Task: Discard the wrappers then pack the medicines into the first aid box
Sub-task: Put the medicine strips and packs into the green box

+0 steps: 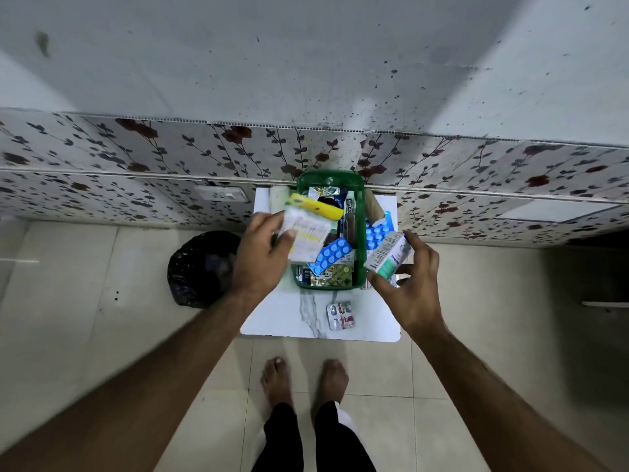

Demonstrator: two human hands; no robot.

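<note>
A green first aid box [329, 178] stands open on a small white table [272, 318] and holds several medicines, among them a blue blister strip [333, 253] and a gold blister strip [335, 277]. My left hand [262, 253] grips a white and yellow packet [306, 233] over the box's left side. My right hand [413, 284] holds a small white and green medicine carton [388, 257] at the box's right edge. More blue blister strips [376, 235] lie right of the box. A silver and red blister strip [340, 315] lies on the table in front of the box.
A black rubbish bag [200, 267] sits on the tiled floor left of the table. A wall with flower-patterned panels [136, 165] rises right behind the table. A brown roll [374, 207] and a white roll [279, 197] flank the box. My bare feet [303, 379] stand before the table.
</note>
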